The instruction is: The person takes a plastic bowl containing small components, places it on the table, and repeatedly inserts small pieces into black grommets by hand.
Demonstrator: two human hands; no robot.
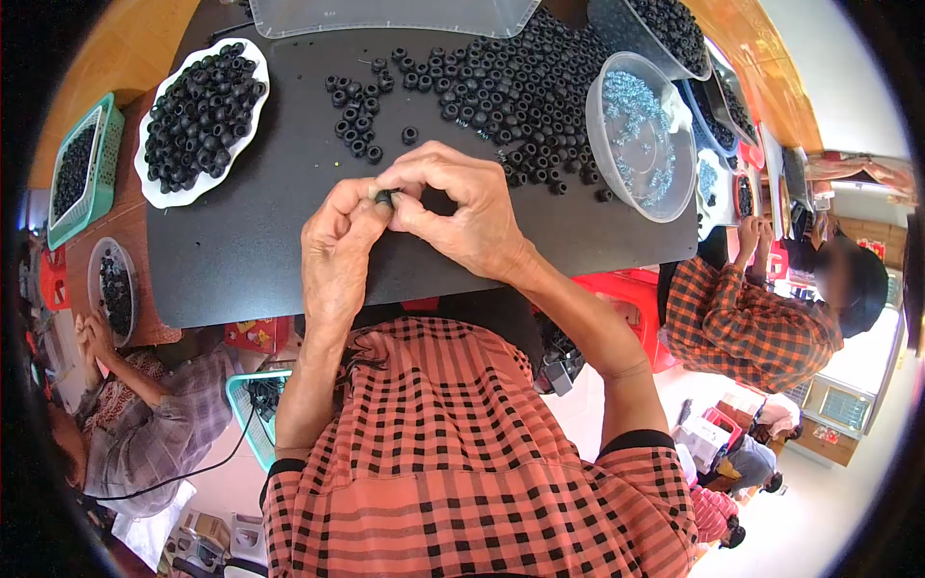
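Observation:
Both hands meet above the front part of the dark table (231, 260). Between their fingertips is a small black ring-shaped part (384, 197), mostly covered by the fingers. My left hand (339, 236) pinches it from the left, and my right hand (462, 207) closes on it from the right with thumb and forefinger. Just beyond the hands, many loose black ring-shaped parts (511, 87) lie spread over the table. A single one (409, 134) sits apart, close to my right knuckles.
At left is a white scalloped plate (154, 196) heaped with black parts. A clear round tub (631, 197) on the right holds small bluish metal springs. A clear plastic bin (385, 17) stands at the back. Co-workers sit at left (159, 433) and right (752, 323).

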